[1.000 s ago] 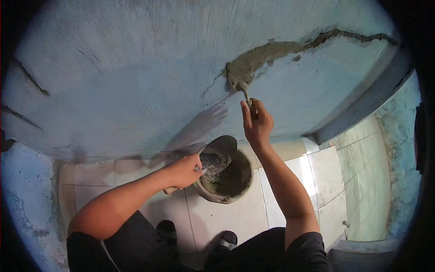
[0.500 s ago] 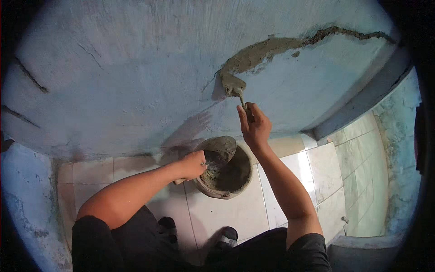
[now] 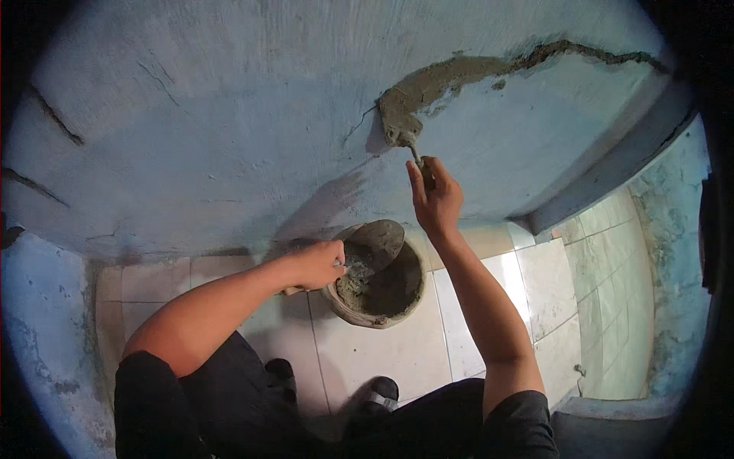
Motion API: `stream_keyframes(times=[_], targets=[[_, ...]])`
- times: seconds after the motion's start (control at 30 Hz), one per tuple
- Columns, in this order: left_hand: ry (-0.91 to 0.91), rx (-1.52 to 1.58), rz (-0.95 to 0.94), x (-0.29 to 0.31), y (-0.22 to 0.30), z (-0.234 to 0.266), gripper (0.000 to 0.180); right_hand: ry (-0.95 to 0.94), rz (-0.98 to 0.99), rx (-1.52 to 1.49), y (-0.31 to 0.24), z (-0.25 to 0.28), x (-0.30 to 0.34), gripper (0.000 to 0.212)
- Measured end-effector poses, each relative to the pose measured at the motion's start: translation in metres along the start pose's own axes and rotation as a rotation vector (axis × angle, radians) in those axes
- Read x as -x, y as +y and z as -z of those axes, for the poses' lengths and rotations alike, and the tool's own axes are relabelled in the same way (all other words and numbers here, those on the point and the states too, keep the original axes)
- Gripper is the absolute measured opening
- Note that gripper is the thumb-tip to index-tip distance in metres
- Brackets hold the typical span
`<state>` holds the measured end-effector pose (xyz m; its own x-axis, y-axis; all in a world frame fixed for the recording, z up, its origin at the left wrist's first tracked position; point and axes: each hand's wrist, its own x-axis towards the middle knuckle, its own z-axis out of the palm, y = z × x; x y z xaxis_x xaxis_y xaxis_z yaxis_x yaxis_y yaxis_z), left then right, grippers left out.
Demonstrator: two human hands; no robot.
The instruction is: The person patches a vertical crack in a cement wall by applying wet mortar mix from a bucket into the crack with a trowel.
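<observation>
My right hand (image 3: 439, 200) is closed round the handle of a small trowel (image 3: 403, 136), its mortar-coated blade lying against the blue wall (image 3: 260, 145). The blade meets the lower left end of a band of wet grey mortar (image 3: 432, 86) spread along a crack. Below, my left hand (image 3: 317, 265) grips the handle of a larger rounded trowel (image 3: 378, 243), tilted over the left side of a bucket (image 3: 375, 321). Grey mortar (image 3: 355, 293) lies inside the bucket, partly hidden by this trowel.
An unfilled stretch of crack (image 3: 596, 51) runs on to the right. Two dark cracks (image 3: 53, 115) mark the wall at far left. My feet in sandals (image 3: 382, 390) stand on the tiled floor (image 3: 367, 352) near the bucket. A ledge (image 3: 604, 180) borders the wall at right.
My right hand and the small trowel have moved slightly up and right along the mortar band. My left hand and the larger trowel have risen slightly over the bucket.
</observation>
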<state>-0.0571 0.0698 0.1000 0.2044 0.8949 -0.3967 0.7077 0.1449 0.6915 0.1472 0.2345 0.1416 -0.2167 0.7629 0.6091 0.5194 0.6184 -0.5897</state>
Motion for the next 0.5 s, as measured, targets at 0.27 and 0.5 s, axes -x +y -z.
stream_keyframes(times=[0.27, 0.5], targets=[[-0.012, 0.038, 0.032, 0.007, 0.006, 0.014, 0.03, 0.028, 0.029, 0.016, -0.007, 0.001, 0.0, 0.026], [-0.001, 0.037, 0.087, 0.014, 0.014, 0.02, 0.028, -0.009, 0.065, 0.033, 0.003, 0.001, 0.006, 0.027]])
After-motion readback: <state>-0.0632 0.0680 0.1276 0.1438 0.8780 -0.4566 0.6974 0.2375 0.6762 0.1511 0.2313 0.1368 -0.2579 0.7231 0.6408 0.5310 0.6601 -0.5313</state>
